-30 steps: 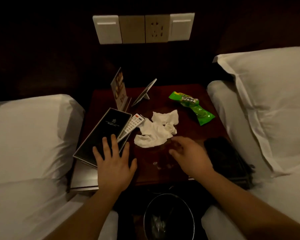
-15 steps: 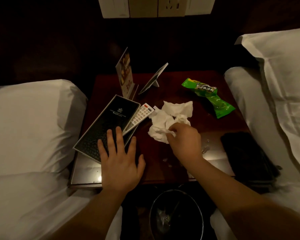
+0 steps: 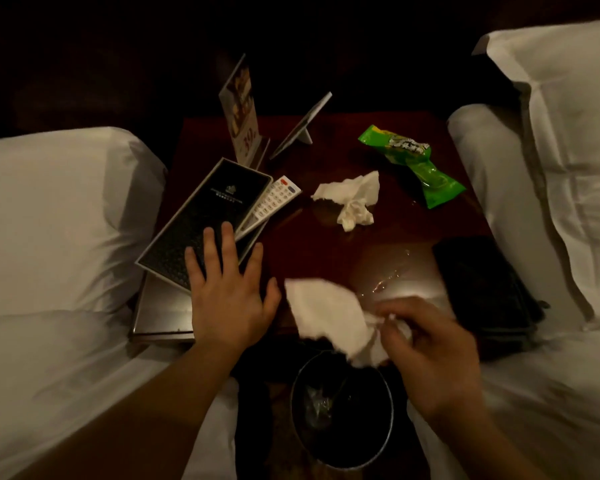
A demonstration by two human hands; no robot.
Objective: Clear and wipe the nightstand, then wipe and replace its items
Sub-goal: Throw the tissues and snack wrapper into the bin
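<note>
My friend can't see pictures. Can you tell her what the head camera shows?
A person's right hand carries a crumpled white tissue over a black bin below a dark nightstand. The left hand rests flat on a black folder. Another tissue and a green wrapper remain.

A round black waste bin (image 3: 343, 464) stands on the floor just below the right hand (image 3: 433, 358) — crumpled clear plastic (image 3: 316, 403) lies inside. A white pillow (image 3: 59, 209) lies beyond the left hand (image 3: 227, 299); stacked white pillows (image 3: 561, 168) lie outside the right hand.
</note>
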